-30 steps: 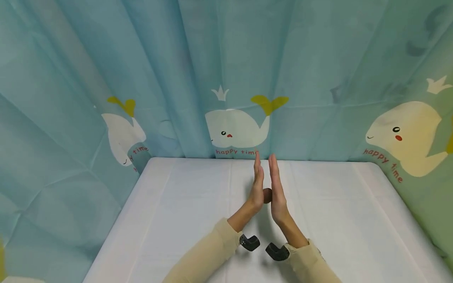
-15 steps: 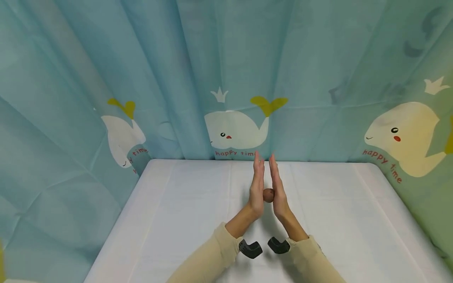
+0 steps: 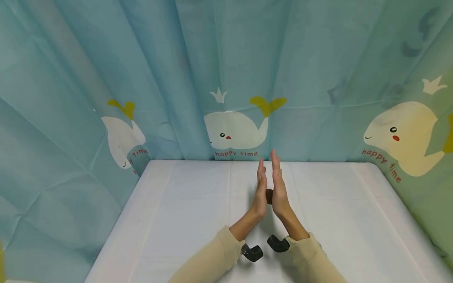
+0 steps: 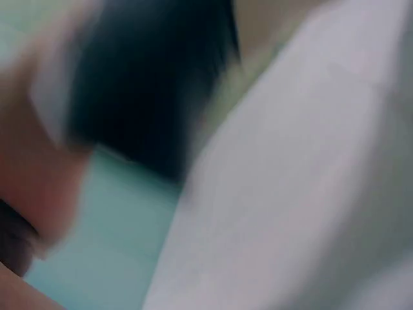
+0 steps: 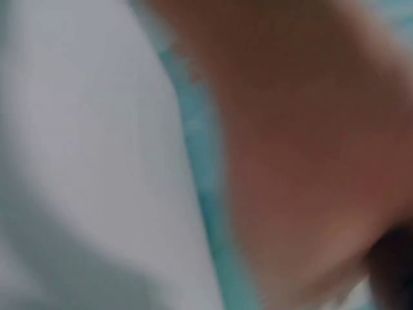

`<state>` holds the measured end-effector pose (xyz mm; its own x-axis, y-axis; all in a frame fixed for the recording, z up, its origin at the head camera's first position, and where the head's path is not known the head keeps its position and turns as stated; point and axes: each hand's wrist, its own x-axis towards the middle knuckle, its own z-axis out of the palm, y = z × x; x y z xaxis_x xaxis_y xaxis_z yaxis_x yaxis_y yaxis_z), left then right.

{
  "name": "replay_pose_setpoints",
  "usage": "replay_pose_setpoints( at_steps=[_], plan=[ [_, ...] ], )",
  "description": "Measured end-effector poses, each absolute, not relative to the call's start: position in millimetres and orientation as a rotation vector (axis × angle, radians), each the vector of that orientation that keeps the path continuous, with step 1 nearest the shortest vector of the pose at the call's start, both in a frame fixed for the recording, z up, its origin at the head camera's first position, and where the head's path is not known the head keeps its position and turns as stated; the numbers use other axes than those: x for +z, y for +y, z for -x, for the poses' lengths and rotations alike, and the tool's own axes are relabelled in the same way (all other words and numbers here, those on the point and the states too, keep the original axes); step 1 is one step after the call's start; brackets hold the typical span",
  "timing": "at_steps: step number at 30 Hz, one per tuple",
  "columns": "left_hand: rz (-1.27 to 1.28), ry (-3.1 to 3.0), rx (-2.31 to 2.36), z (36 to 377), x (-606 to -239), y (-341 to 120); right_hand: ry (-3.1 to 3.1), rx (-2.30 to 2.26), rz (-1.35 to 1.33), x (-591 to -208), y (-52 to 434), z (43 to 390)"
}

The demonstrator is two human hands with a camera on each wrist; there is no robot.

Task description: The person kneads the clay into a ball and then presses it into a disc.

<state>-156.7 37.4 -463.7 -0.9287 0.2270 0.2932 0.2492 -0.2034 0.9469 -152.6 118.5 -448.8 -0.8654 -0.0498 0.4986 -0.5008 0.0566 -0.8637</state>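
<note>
While palms press the brown ball (image 3: 269, 195), the right hand (image 3: 278, 188) has slid ahead.

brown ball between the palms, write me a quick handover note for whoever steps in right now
Left hand: fingers straight, palm pressed against the brown ball.
Right hand: fingers straight, palm pressed on the ball's other side, fingertips reaching a little higher than the left's.
The ball sits squeezed between the two palms, held above the white table, only a sliver showing. Both wrist views are too blurred to add detail.
Done: the ball is up off the table and trapped between flat palms.
Left: probably more rolling between the palms; its shape cannot be judged from here. Keep the pressure even so it does not slip out.
</note>
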Motion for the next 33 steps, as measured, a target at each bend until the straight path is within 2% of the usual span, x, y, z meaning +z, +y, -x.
replay_pose_setpoints(
  at_steps=[6, 11, 16, 21, 24, 28, 33],
  plan=[
    [0.585, -1.892, -2.505, 149, -445, 37, -1.886, 2.064, -0.459, -470, 125, 163],
    [0.409, -1.795, -2.650, 160, -440, 29, -1.900, 2.062, -0.491, -472, 110, 147],
    [0.438, -1.936, -2.438, 175, -446, 23, -1.958, 1.975, -0.614, -461, 100, 129],
    [0.564, -2.032, -2.358, 166, -458, 30, -1.936, 1.927, -0.623, -447, 109, 141],
    [0.554, -2.005, -2.408, 155, -461, 34, -1.946, 1.921, -0.618, -444, 116, 152],
    [0.535, -1.813, -2.560, 149, -451, 35, -1.985, 1.954, -0.583, -450, 122, 159],
    [0.400, -1.693, -2.706, 155, -434, 30, -2.004, 2.030, -0.527, -461, 116, 147]
  ],
)
